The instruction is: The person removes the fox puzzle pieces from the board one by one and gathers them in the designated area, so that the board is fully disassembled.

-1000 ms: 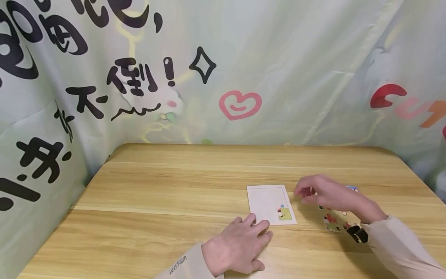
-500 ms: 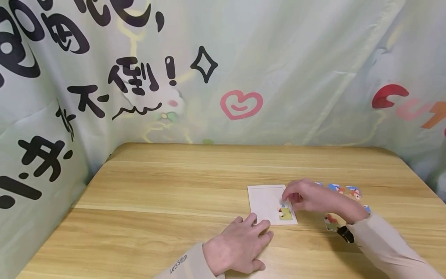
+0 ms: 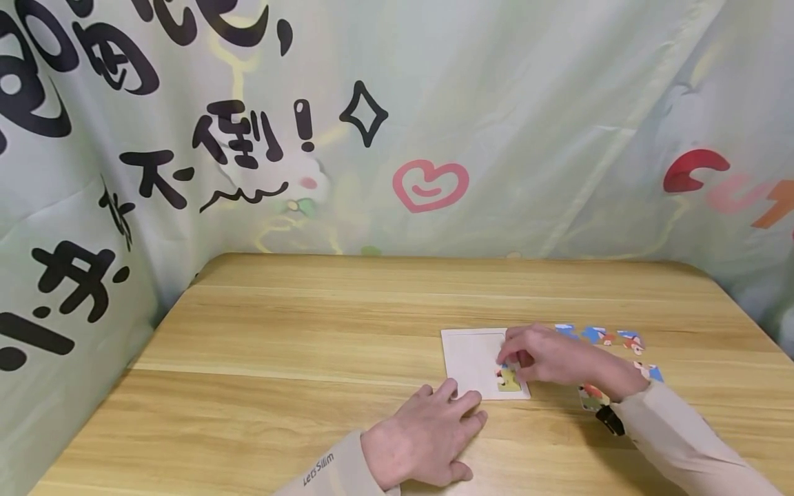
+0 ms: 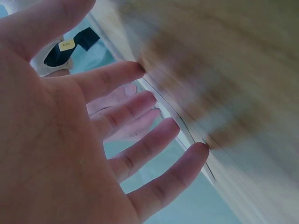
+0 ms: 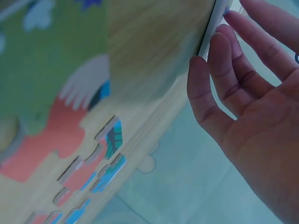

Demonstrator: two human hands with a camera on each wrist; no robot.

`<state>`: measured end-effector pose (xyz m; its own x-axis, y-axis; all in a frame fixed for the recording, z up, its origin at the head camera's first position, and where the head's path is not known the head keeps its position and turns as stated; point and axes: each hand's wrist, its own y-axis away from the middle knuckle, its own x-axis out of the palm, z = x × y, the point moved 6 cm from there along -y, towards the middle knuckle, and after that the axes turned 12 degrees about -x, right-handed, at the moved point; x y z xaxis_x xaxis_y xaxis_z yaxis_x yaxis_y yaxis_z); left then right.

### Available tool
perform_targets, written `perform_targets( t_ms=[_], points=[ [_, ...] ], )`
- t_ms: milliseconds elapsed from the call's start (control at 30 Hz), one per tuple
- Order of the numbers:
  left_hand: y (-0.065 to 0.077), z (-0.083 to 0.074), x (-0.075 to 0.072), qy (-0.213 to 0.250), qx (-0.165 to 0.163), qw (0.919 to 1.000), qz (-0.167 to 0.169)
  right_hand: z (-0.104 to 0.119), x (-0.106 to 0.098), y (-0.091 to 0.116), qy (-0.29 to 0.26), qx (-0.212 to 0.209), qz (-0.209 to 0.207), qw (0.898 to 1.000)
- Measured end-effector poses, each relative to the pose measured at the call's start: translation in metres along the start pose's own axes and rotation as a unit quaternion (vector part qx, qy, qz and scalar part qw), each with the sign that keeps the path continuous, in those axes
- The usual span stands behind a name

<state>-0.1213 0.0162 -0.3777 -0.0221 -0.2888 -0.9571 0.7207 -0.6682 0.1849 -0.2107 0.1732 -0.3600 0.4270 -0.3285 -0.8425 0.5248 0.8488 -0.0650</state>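
Observation:
In the head view a white puzzle board (image 3: 471, 358) lies on the table, one green and yellow puzzle piece (image 3: 509, 381) set in its lower right corner. My left hand (image 3: 428, 437) lies palm down with spread fingers, its fingertips at the board's near edge. Over the board's right side, my right hand (image 3: 546, 355) has its thumb and fingers together just above the set piece. A speck of blue shows at these fingertips in the right wrist view, from a puzzle piece mostly hidden by the hand.
Loose puzzle pieces (image 3: 631, 341) with blue, white and orange prints lie right of the board, some under the right forearm. A black strap (image 3: 611, 419) sits at the right wrist. Behind the wooden table (image 3: 279, 331) hangs a printed curtain (image 3: 527, 138).
My right hand has moved left from beside the loose pieces to over the board's right side, uncovering several of those pieces. The left hand stays in place.

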Motion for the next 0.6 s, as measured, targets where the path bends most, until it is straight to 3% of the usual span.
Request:
perform_targets(
  t_ms=[367, 600],
  points=[
    [0.0015, -0.0010, -0.0012, -0.011, -0.005, 0.9998, -0.013, 0.0008, 0.0003, -0.0009, -0.019, -0.001, -0.015, 1.000],
    [0.0011, -0.0003, -0.0008, -0.019, 0.001, 0.9998, -0.005, 0.0025, -0.0023, -0.0019, -0.043, -0.009, -0.021, 0.999]
  ],
)
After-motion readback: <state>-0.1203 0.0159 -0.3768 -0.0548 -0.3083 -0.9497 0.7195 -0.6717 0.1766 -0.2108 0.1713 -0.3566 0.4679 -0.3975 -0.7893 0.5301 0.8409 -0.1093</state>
